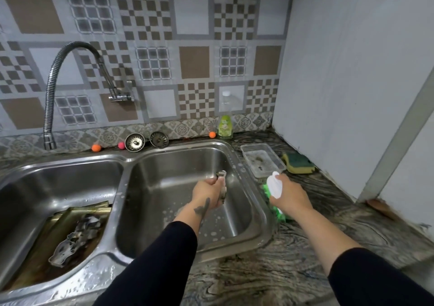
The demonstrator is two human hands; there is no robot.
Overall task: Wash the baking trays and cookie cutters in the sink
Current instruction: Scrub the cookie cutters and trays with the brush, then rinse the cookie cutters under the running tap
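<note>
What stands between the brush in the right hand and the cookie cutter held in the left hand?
Nothing visible does. The left hand holds the cookie cutter over the right basin, and the right hand holds the brush above the basin's right rim. Only open air and that rim lie between them.

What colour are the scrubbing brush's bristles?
Bright green, under a white handle, on the brush in the right hand; head view.
</note>
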